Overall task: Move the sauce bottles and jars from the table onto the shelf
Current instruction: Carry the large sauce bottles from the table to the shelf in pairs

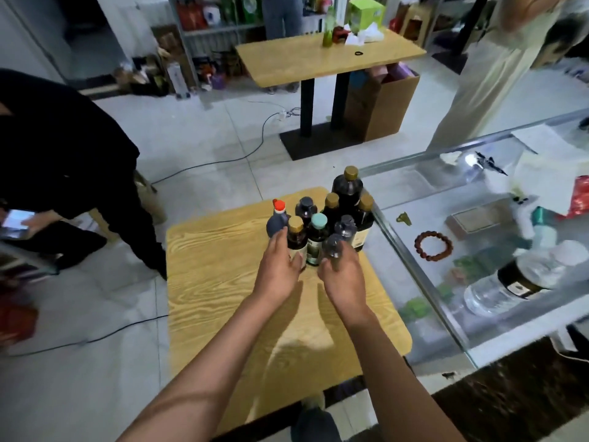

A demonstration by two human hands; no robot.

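Several dark sauce bottles stand bunched at the far right of a light wooden table. Among them are a red-capped bottle, a gold-capped bottle, a teal-capped bottle, a tall gold-capped bottle and a clear-capped bottle. My left hand lies with straight fingers against the left side of the gold-capped bottle, its thumb in front of it. My right hand wraps round the clear-capped bottle, whose cap sticks out above my fingers.
A glass display counter runs along the table's right side, with plastic bottles lying on top. A person in black stands at the left holding a phone. Cables cross the tiled floor. A second table and metal shelves are farther back.
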